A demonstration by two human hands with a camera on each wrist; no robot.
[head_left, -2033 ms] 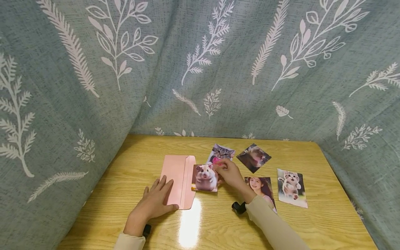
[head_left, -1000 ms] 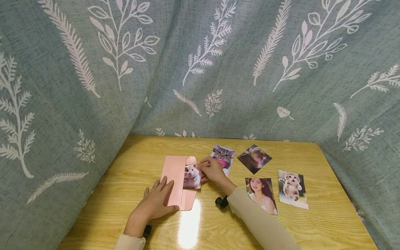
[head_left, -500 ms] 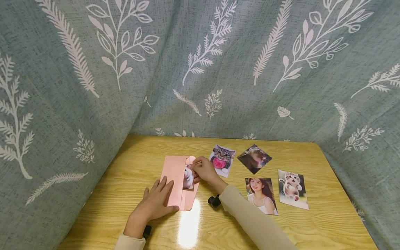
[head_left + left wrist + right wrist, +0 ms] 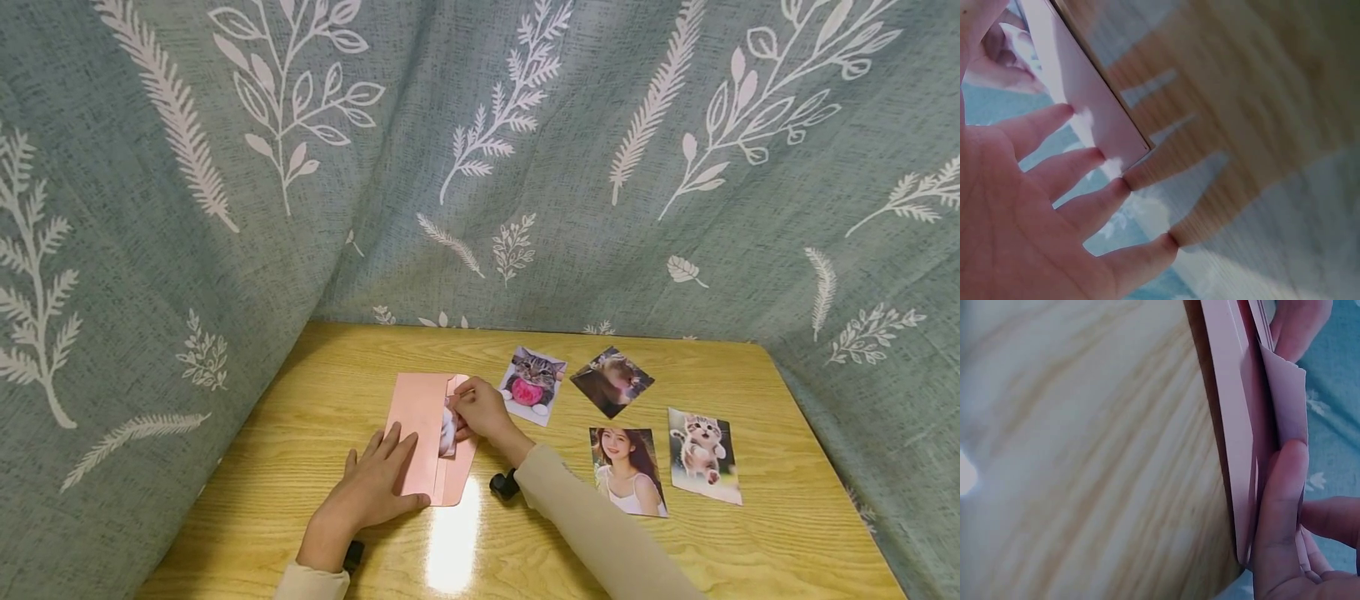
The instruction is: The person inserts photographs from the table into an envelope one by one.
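Note:
A pink envelope lies flat on the table, its open flap to the right. My left hand rests on its left part with straight, spread fingers. In the left wrist view, some fingertips touch the envelope and the little finger touches the tabletop. At the envelope's mouth, my right hand pinches a hamster photo by its right edge. Most of that photo is hidden inside the envelope; only a strip shows. The right wrist view has the photo's pale back between thumb and finger, above the flap.
Right of the envelope lie a photo of a cat with a pink ball, a dark tilted photo, a portrait photo and a kitten photo. A leaf-patterned cloth hangs behind the wooden table.
My right hand has moved left with the hamster photo, which has slid into the envelope until only a strip shows. The cat photo has come fully into view. My left hand has stayed put.

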